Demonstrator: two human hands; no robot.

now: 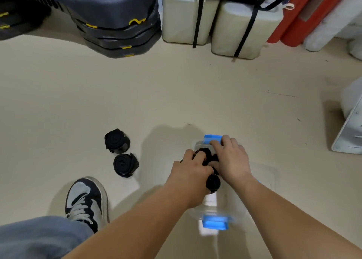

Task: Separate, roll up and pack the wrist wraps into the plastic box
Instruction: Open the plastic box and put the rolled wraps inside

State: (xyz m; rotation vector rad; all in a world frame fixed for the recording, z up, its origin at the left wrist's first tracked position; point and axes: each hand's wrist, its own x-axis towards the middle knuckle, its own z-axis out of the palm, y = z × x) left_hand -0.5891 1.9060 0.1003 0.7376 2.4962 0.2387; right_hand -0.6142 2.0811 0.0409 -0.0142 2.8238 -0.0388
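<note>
wraps (pixel 207 158) pressed into box (pixel 271 173) on floor (pixel 176 94), clenched on by left hand (pixel 191 168) and right hand (pixel 230 158) | two rolls (pixel 121 154) left beside box | judged soft, light, springy; best gripped around the roll

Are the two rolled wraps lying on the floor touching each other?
Apart. The head view shows a strip of bare floor between the far roll and the near roll.

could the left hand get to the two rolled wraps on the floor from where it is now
Probably yes. The left hand is busy in the plastic box, but the two rolled wraps lie on bare floor to its left, with nothing in between; the shoe sits nearer the person.
</note>
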